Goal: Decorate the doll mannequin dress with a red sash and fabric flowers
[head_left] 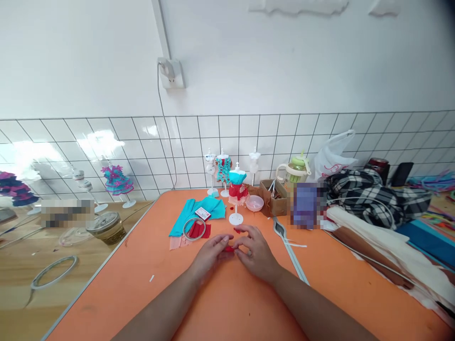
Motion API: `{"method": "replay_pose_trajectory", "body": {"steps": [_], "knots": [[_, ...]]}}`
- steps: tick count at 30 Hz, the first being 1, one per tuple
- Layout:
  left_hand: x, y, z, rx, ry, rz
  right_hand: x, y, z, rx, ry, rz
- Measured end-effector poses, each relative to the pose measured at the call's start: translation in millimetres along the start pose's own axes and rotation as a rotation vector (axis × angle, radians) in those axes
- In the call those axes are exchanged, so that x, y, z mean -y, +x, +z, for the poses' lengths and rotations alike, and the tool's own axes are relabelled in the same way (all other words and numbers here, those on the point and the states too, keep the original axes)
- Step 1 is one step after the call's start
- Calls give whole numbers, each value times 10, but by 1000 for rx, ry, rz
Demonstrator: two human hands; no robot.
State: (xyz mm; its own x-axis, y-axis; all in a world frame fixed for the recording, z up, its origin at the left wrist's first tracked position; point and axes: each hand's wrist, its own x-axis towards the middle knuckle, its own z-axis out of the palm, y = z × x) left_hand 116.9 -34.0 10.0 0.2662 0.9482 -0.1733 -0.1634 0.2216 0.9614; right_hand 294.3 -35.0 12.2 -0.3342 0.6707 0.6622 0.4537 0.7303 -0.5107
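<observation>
My left hand (209,255) and my right hand (259,254) meet low over the orange table in front of me. Between their fingertips is a small piece of red fabric (229,249), pinched and partly covered by the fingers. Just beyond them stands a small white dress form (236,219) wearing a turquoise top (237,177) and a ruffled red skirt (237,192). To the left lie turquoise fabric (185,215), folded red fabric (208,231), a roll of narrow tape (184,232) and a small white-and-red packet (203,214).
Tweezers or scissors-like grey tool (279,229) lies right of my hands. Behind stand more dress forms (223,170), a pink bowl (255,203), a cardboard box (278,206) and a jug (297,170). Checked cloth (369,189) and fabric lengths fill the right; a jar (106,228) stands left.
</observation>
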Motion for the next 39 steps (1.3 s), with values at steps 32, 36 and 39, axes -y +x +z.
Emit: {"method": "replay_pose_trajectory", "body": {"steps": [32, 36, 39], "knots": [[-233, 354, 265, -94, 414, 236, 362, 514, -880, -146, 660, 734], [-47, -18, 236, -149, 261, 153, 505, 892, -923, -182, 653, 533], [77, -159, 200, -122, 181, 104, 554, 1020, -878, -171, 675, 497]]}}
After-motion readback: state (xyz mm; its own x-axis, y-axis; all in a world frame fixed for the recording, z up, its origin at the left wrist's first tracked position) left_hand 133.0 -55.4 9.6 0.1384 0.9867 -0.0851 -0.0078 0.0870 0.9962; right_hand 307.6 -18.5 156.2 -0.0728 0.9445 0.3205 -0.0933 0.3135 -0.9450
